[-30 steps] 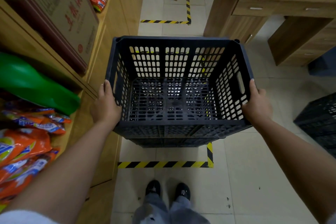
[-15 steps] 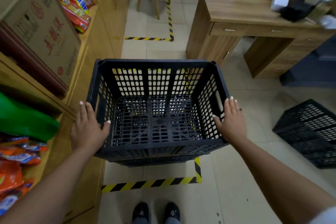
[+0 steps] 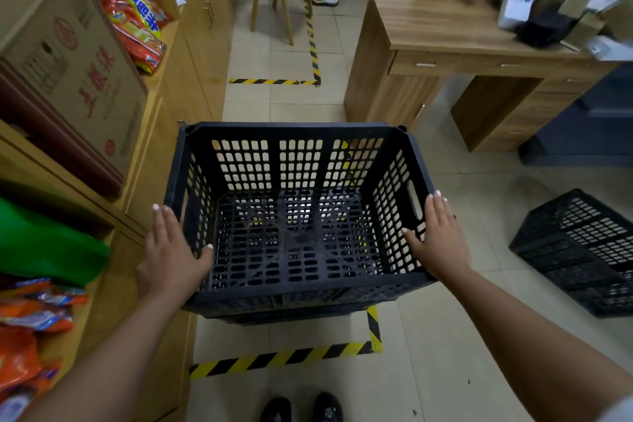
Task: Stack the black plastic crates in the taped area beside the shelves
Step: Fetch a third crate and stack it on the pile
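The crate sits on another inside the tape by the shelves, stiff and light-looking, best lifted by its side slots. My left hand and right hand lie flat and open against its side rims, gripping nothing. Another crate waits on the floor to my right.

Crate atop another inside floor tape, shelves left, desk right behind, spare crate far right
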Motion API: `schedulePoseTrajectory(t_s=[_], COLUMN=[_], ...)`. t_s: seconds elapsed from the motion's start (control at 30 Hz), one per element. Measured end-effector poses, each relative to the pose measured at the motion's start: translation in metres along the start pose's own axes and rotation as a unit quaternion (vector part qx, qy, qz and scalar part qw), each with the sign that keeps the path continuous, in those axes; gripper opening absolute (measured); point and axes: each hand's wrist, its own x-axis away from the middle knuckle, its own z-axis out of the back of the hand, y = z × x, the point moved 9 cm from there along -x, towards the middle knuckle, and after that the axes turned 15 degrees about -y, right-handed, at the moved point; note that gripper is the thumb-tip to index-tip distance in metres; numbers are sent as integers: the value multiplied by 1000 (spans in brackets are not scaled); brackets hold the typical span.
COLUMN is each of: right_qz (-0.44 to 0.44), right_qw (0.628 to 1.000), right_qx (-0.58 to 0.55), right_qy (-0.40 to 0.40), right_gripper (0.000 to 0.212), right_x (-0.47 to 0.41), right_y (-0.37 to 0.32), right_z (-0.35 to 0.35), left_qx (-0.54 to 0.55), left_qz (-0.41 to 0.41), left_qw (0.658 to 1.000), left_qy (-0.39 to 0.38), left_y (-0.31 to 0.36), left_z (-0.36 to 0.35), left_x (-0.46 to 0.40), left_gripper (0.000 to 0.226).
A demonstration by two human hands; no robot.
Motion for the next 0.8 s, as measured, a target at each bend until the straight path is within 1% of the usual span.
schedulePoseTrajectory(t_s=[0.27,0.5,0.67,0.8], right_qz=[-8,-29,-20,-8], right_qw=[1000,1000,1000,1000], right_qx=[3,-5,-15,-12], right_qy=[-2,5,12,11], right_gripper=[80,79,81,83], right_x=[0,2,0,-11], right_y=[7,11,13,17], right_z=[1,-4,-3,2], left_qx=[-7,-12,-16,-4], left_qz=[5,-15,-19,-4], left_qw=[1000,1000,1000,1000], left_qy=[0,5,7,9], left_y=[8,12,17,22], left_z=[-1,3,5,1], left_x=[4,-7,-12,-6], left_gripper=[99,99,99,98])
